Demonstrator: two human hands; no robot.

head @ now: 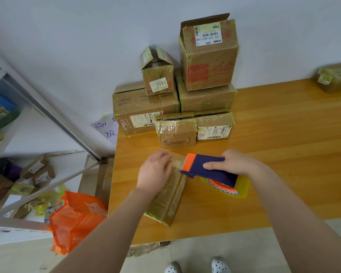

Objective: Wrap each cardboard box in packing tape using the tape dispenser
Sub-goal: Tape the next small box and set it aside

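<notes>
The long brown tape-wrapped cardboard box (166, 196) lies on our wooden desk (274, 150), left hand (155, 172) flat on it, fingers spread. Right-hand fingers (215, 166) clasp the blue-and-orange tape dispenser (207, 169); slack tape could wrinkle.

- Both forearms are bare, with no sleeves in view.
- The left hand (155, 171) and right hand (238, 163) wear no gloves.
- White perforated clogs (220, 265) cover both feet.

Plain pale wall (67, 36), wooden table (283, 144), metal shelving (18, 115) at left, tiled floor (205, 251)
</notes>
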